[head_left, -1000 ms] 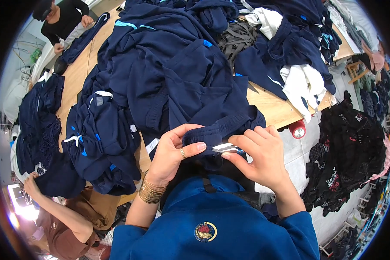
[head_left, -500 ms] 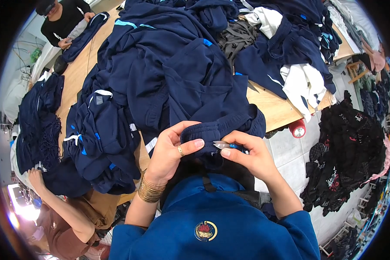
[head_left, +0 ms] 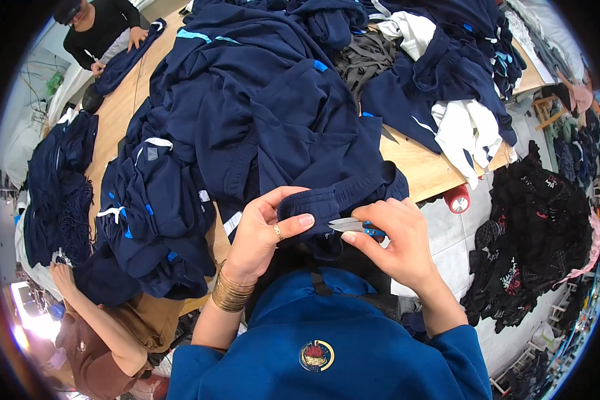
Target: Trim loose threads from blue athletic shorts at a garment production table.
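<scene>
Two hands at the table edge [head_left: 440, 175]. Left hand [head_left: 263, 233] curled shut on the navy waistband [head_left: 320, 203], thumb pressing the fold flat so the edge faces the blades. Right hand [head_left: 397, 243] closed around small snips [head_left: 353, 225], tips touching the waistband, likely for loose threads. Waistband belongs to the navy garment pile [head_left: 260, 113] on the table. Another person's arm [head_left: 97, 320] lower left, at a second navy heap [head_left: 150, 220].

Both forearms are coming up from the near edge, sleeves pushed back, and meeting at the centre. The left hand [head_left: 263, 233] is curling, its thumb pressing flat across toward the right. The right hand [head_left: 397, 243] is pinching, fingertips pointing left, almost touching the left thumb.
</scene>
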Motion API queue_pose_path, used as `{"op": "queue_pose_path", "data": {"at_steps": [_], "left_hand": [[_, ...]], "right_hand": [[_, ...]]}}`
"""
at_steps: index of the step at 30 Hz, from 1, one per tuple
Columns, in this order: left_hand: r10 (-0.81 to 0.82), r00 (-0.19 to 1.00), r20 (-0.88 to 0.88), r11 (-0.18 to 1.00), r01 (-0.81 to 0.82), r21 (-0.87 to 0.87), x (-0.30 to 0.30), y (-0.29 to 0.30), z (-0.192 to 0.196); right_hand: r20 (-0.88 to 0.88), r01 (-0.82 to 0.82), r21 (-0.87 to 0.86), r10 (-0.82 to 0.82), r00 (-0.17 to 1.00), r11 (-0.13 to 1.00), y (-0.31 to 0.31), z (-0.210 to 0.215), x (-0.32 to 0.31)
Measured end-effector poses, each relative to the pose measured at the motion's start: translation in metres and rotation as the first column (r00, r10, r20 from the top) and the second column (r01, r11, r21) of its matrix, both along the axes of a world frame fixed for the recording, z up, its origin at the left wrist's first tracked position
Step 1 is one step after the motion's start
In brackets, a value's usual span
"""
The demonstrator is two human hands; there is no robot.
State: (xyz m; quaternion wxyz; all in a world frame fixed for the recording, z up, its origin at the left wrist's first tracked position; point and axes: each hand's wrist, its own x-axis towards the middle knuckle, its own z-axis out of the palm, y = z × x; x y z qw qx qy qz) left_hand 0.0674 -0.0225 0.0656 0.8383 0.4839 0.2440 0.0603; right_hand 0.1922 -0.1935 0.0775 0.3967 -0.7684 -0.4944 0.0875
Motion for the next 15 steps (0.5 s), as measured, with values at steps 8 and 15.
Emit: {"op": "queue_pose_path", "data": {"at_steps": [8,15], "left_hand": [[0.002,1.0,0.007,1.0,-0.002,-0.021,0.0009,-0.0017,-0.0015],[-0.009,1.0,-0.002,1.0,0.009,-0.028,0.0014,-0.0007,-0.0036]], "right_hand": [[0.05,-0.017,-0.001,0.017,0.999,1.0,0.0041,0.0006,-0.0001],[0.011,-0.027,-0.027,0.027,1.0,0.999,0.0032,-0.0018,0.0042]]}}
